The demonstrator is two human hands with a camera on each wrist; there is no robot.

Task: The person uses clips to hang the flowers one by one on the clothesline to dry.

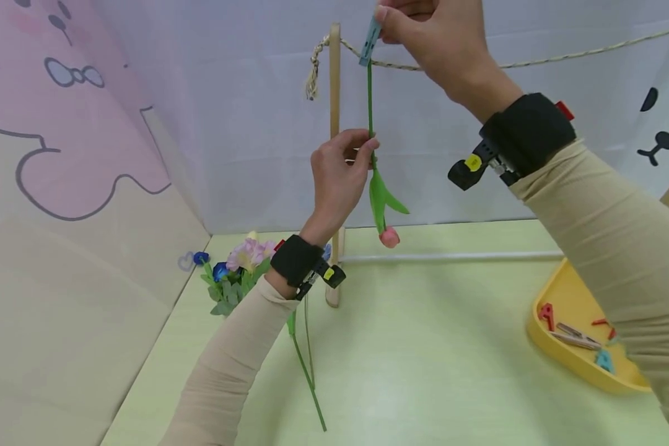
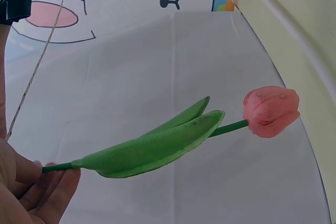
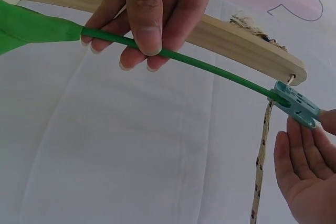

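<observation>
Your left hand [image 1: 340, 170] pinches the upside-down tulip [image 1: 377, 191] below the rope [image 1: 568, 57], your right hand [image 1: 443, 52] the clothespin [image 1: 370, 42] at its stem end; clipping looks nearly done, release left, other flowers [image 1: 248, 254] unclipped on the bench [image 1: 424, 347].

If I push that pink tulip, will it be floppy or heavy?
The tulip is probably light: the left hand holds its thin stem by fingertips. That stem seems springy rather than floppy, as it curves only gently toward the clothespin.
</observation>
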